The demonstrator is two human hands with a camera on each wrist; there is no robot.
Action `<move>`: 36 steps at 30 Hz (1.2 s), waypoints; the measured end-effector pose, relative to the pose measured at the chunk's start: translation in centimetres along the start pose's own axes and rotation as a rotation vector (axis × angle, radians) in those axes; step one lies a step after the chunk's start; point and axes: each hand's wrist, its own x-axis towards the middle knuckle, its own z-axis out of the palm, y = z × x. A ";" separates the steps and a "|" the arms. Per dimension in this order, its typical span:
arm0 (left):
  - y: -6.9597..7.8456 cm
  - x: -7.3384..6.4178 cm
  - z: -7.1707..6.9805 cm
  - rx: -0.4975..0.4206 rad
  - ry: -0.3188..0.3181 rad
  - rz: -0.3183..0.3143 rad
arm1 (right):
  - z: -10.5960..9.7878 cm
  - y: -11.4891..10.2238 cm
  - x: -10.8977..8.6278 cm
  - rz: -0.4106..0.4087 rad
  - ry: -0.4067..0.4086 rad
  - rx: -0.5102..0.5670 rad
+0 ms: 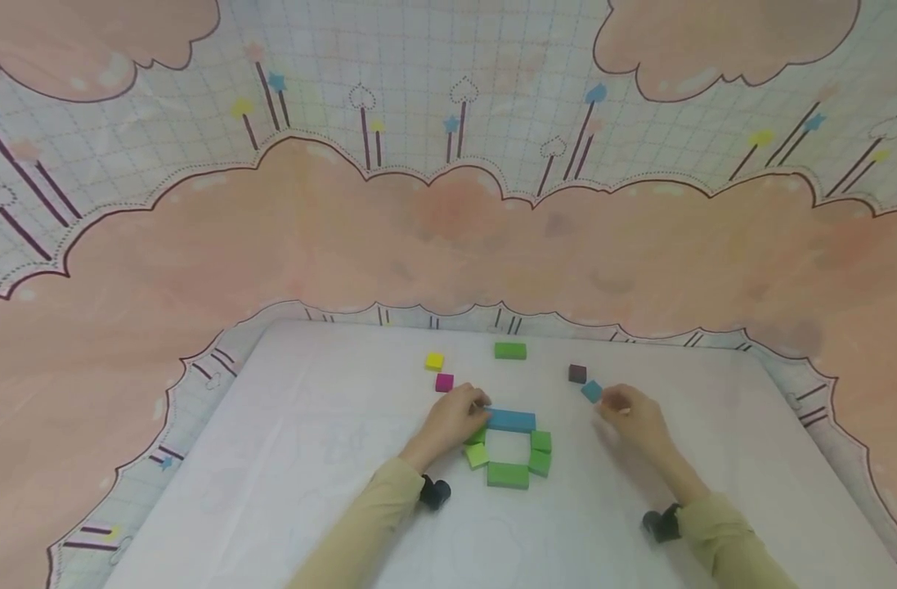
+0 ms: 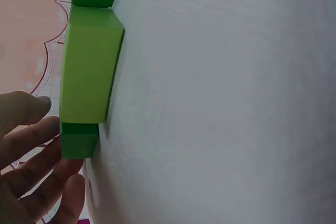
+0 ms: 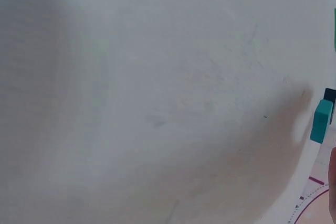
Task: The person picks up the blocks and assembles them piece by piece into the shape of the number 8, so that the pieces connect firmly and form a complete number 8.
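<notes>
My left hand (image 1: 459,415) is at the upper left corner of a ring of blocks, by the left end of a long blue block (image 1: 512,420). In the left wrist view its relaxed fingers (image 2: 39,166) are beside a small green block (image 2: 80,142), which adjoins a light green block (image 2: 86,66). The ring's other sides are a green front block (image 1: 508,475) and two small green blocks on the right, the upper one (image 1: 540,441) nearer the blue block. My right hand (image 1: 632,417), fingers loosely bent, is just right of a blue cube (image 1: 591,392); the right wrist view shows a gap between finger and cube.
A dark brown cube (image 1: 577,374) stands behind the blue cube. Farther back lie a green block (image 1: 510,351), a yellow cube (image 1: 434,361) and a magenta cube (image 1: 444,383). The white table (image 1: 286,458) meets a patterned cloth (image 1: 448,245) behind. Each wrist carries a black camera.
</notes>
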 end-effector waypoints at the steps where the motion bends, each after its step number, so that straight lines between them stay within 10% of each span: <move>1: -0.1 0.0 0.0 0.002 -0.002 0.004 | 0.0 -0.1 0.1 0.001 0.000 0.003; 36: -0.7 0.4 0.2 -0.084 -0.042 -0.024 | 1.5 1.0 2.7 0.038 0.031 -0.078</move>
